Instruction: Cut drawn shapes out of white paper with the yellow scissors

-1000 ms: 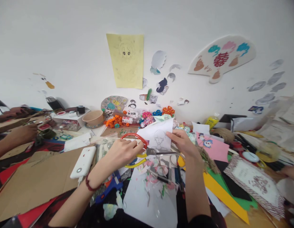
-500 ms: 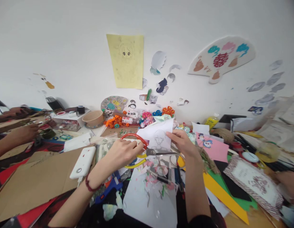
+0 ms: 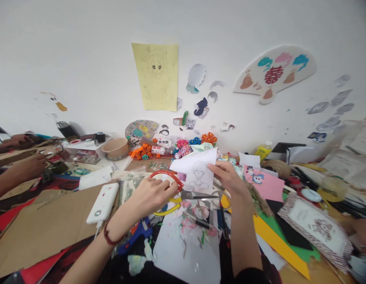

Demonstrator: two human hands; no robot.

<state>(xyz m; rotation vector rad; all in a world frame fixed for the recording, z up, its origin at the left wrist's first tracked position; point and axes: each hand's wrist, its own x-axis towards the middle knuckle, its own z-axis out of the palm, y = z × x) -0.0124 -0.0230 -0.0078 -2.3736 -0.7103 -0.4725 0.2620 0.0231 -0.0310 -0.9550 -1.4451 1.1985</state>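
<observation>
My left hand (image 3: 155, 194) is closed round the red and yellow handles of a pair of scissors (image 3: 197, 195). The blades point right and lie just below the bottom edge of a white sheet of paper (image 3: 198, 172), which bears a pencil drawing of a figure. My right hand (image 3: 228, 177) pinches that sheet at its right side and keeps it raised above the table. Under the scissors, a white board (image 3: 185, 248) carries paper scraps (image 3: 197, 221) in pink and green. A blue glue gun (image 3: 137, 236) lies below my left wrist.
A white power bank (image 3: 102, 203) rests on cardboard (image 3: 49, 232) at left. Behind stand a tan bowl (image 3: 115, 148) and orange flowers (image 3: 142, 152). Another person's hand (image 3: 31, 167) is at far left. Yellow strips (image 3: 282, 246) and a patterned pouch (image 3: 317, 230) lie to the right.
The scissors have shifted slightly down, and the lower handle has swung a little. The sheet stays in my right hand at nearly the same spot.
</observation>
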